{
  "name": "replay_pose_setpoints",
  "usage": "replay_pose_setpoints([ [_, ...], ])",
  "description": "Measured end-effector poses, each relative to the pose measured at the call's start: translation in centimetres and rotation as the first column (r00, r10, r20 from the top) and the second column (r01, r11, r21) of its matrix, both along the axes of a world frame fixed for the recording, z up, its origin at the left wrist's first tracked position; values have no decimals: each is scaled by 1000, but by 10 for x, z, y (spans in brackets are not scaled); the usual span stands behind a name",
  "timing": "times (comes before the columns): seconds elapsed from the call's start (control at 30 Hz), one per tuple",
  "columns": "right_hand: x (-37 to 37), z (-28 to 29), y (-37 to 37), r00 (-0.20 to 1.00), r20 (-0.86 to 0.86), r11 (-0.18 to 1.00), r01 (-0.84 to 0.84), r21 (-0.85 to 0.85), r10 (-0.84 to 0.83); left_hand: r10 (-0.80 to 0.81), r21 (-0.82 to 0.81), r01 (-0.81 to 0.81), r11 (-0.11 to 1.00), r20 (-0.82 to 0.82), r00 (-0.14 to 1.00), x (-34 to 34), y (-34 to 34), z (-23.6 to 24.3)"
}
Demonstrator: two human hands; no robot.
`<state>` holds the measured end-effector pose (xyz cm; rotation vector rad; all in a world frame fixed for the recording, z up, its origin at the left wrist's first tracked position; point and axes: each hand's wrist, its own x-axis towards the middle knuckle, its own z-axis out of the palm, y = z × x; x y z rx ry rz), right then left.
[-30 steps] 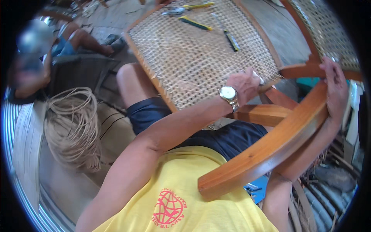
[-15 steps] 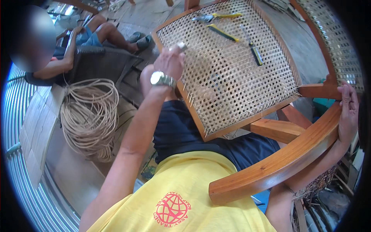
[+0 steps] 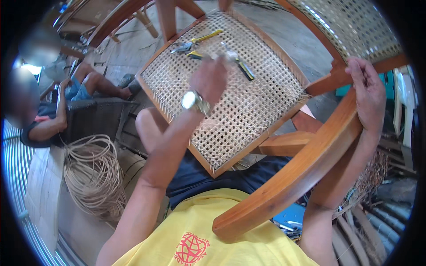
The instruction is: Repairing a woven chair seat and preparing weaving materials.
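Cane seat [image 3: 257,104] looks fully woven, loose ends [image 3: 163,106] left untrimmed; right hand's [image 3: 369,91] hooked round the armrest [image 3: 293,170], left hand's [image 3: 208,80] grip too blurry to tell.

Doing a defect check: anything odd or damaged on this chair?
Yes: pale cane ends stick up along the left edge of the woven cane seat, looking ragged against the wooden frame. Pliers and a black-and-yellow-handled tool lie loose on it. Nothing looks broken.

Grey floor [image 3: 293,42], corrugated sheeting [image 3: 18,177]
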<state>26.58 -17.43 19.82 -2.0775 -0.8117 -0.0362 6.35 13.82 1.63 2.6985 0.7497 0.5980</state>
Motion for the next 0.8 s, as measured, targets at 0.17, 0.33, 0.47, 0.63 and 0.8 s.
replay_pose_setpoints([
  [0.17, 7, 9, -1, 989, 144, 998, -32, -62, 41, -313, 55, 310, 949, 45, 949, 61, 82, -13],
  [0.33, -9, 10, 0, 988, 84, 983, 117, 143, -130, -137, 150, 120, 981, 101, 985, 11, 65, -17],
  [0.47, -21, -13, 7, 881, 319, 922, 263, 285, -350, 155, 9, -155, 988, 0, 988, -90, 25, -16],
  [0.63, -19, -55, 11, 790, 137, 704, 436, 561, -598, 536, -460, -478, 748, -5, 844, -182, 41, -42],
  [0.8, 24, -59, 13, 889, -395, 637, 445, 630, -231, 250, 463, -11, 886, -457, 854, -167, 114, -86],
])
